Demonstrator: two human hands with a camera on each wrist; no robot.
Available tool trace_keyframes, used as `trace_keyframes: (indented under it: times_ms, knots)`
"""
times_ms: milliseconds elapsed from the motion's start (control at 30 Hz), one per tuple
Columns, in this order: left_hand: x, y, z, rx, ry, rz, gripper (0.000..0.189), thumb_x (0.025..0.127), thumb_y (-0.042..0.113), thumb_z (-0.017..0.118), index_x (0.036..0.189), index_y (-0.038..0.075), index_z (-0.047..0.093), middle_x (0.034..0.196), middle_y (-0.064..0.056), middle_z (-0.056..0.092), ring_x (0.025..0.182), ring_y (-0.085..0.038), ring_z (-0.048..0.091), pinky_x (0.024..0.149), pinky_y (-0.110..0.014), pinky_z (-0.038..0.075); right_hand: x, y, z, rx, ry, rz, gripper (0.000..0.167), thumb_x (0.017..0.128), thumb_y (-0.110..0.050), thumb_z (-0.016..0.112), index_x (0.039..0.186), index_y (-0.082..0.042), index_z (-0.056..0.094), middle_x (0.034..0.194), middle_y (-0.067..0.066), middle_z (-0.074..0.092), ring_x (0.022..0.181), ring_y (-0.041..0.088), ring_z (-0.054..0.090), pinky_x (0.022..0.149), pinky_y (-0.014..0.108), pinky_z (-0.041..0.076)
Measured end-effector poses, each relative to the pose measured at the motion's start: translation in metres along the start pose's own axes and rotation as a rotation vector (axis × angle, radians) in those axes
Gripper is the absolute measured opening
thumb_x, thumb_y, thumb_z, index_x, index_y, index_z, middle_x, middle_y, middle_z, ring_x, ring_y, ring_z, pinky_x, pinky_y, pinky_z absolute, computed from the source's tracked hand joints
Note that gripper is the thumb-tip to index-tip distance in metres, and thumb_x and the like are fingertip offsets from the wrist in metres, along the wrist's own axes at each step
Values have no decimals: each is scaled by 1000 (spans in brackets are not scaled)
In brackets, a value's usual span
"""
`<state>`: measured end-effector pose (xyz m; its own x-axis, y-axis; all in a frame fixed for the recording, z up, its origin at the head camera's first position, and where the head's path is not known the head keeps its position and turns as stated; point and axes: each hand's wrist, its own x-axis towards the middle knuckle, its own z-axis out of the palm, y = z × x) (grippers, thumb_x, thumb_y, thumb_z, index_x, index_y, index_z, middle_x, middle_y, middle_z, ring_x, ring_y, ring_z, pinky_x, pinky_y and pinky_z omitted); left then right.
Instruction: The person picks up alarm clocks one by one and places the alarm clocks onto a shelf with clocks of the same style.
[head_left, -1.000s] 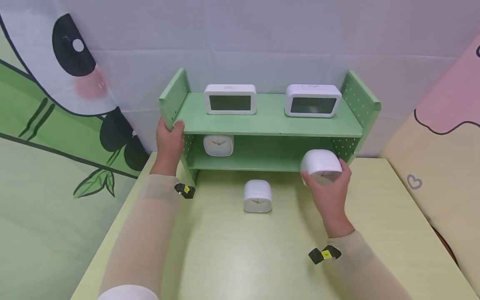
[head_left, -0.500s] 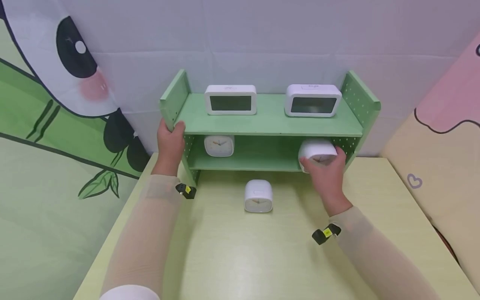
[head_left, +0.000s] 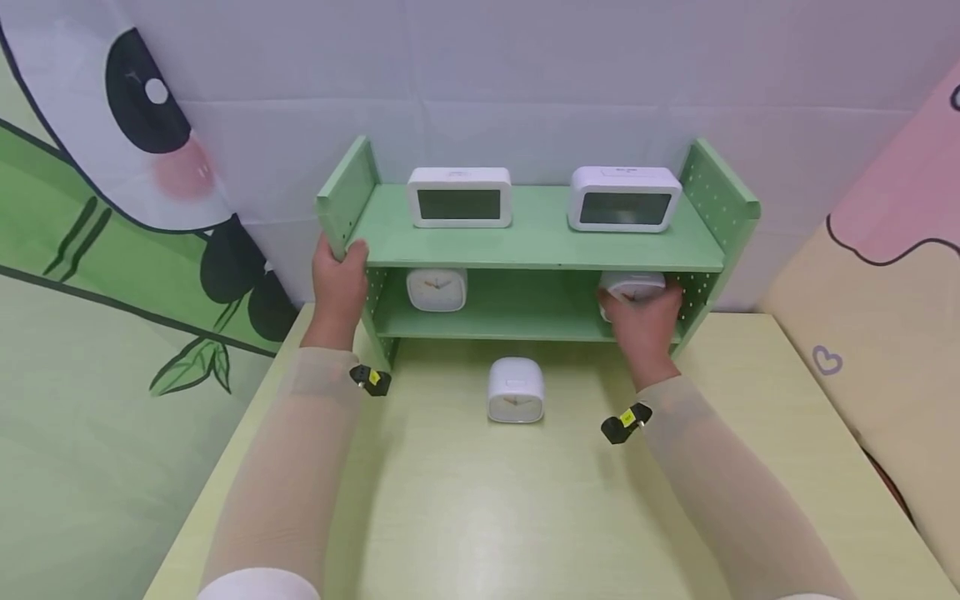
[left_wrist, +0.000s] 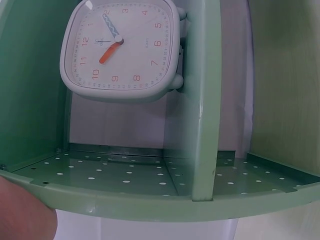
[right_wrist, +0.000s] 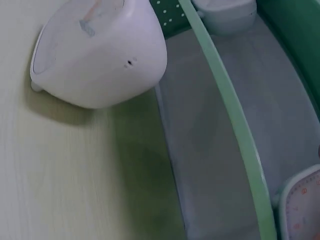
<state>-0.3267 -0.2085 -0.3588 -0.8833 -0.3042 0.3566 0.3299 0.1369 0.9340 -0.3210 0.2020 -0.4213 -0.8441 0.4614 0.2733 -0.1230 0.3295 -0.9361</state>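
A green two-tier shelf (head_left: 540,248) stands on the table. My left hand (head_left: 337,292) grips its left side panel (head_left: 347,200) near the upper board; part of that hand (left_wrist: 22,215) shows in the left wrist view. With my right hand (head_left: 643,325) I hold a white alarm clock (head_left: 633,285) at the right end of the lower board, fingers partly hidden. That clock's dial (right_wrist: 305,207) appears at the right wrist view's corner. A second white clock (head_left: 437,290) stands at the lower board's left end. Another white clock (head_left: 516,390) sits on the table before the shelf.
Two white digital clocks (head_left: 460,198) with dark screens stand on the upper board. The light wooden table (head_left: 480,508) extends toward me. A printed cloth backdrop (head_left: 525,67) hangs behind and at both sides.
My right hand has moved the clock forward and up from in front of the shelf onto the lower board's right end. My left hand stays on the side panel.
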Motion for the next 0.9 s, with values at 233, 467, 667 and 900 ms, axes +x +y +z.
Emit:
trace_keyframes:
  times_ms: [233,467,667,900]
  knots:
    - [1,-2,-1,-2,18,-6,51,102,28,52,149,9,46,138,-9,54,123,-17,50,108,-34,39,8,7,5,-63,4,-78,106,77,-41,90,155,-7,26,145,14,42,131,27,45,111,37,35]
    - [0,-4,1,-6,13,-11,51,103,30,52,149,10,45,139,-8,53,122,-16,49,108,-34,38,6,9,4,-68,18,-94,107,77,-40,90,155,-6,26,145,16,42,132,28,44,112,38,35]
    - [-2,-3,1,-13,11,-10,51,103,31,52,150,10,45,139,-8,52,122,-16,49,107,-34,38,6,10,5,-75,28,-83,108,75,-42,91,155,-6,26,144,16,43,131,29,46,112,38,36]
    - [0,-3,1,-15,19,-4,50,103,30,52,148,9,47,137,-8,54,118,-16,49,104,-34,39,10,9,6,-87,21,-84,108,77,-41,90,156,-7,24,146,15,42,133,28,44,113,37,34]
